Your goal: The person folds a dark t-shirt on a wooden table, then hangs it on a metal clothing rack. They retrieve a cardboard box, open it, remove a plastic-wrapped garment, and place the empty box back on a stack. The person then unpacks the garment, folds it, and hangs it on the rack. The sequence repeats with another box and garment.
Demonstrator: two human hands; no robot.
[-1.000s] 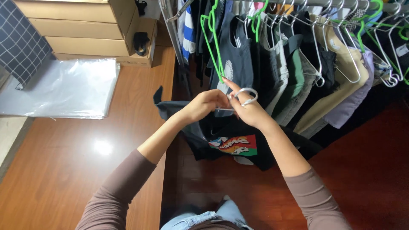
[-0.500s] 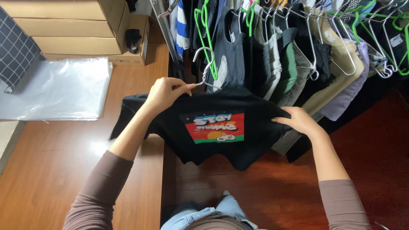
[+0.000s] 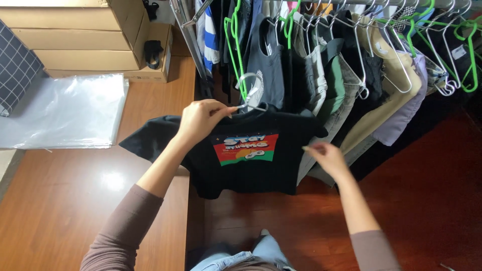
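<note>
black t-shirt (image 3: 251,165), one only, hangs spread flat in front of the person on one white hanger (image 3: 249,95), above the dark red floor (image 3: 427,200) and just right of the wooden bench (image 3: 65,200). its front faces up toward the camera, showing one striped picture panel in red, orange and green. the collar points away from the person, toward the clothes rail (image 3: 188,35); the hem points back toward the person's legs. so the long axis from collar to hem runs roughly up and down in the view, while the two sleeves stretch out left and right, the left sleeve lying over the bench edge.

left hand (image 3: 201,120) has its grip closed on the hanger at the collar, carrying the shirt's weight. right hand (image 3: 324,155) is at the shirt's right side edge with its fingers loosely spread; it is blurred, and i cannot tell whether its grip holds any cloth.

behind, the rail carries a crowded row of hung clothes, too many to count surely, on both white and green hangers (image 3: 233,45). on the bench lie one stack of clear plastic bags (image 3: 65,110) and cardboard boxes (image 3: 75,35) piled up, at least three layers showing.
</note>
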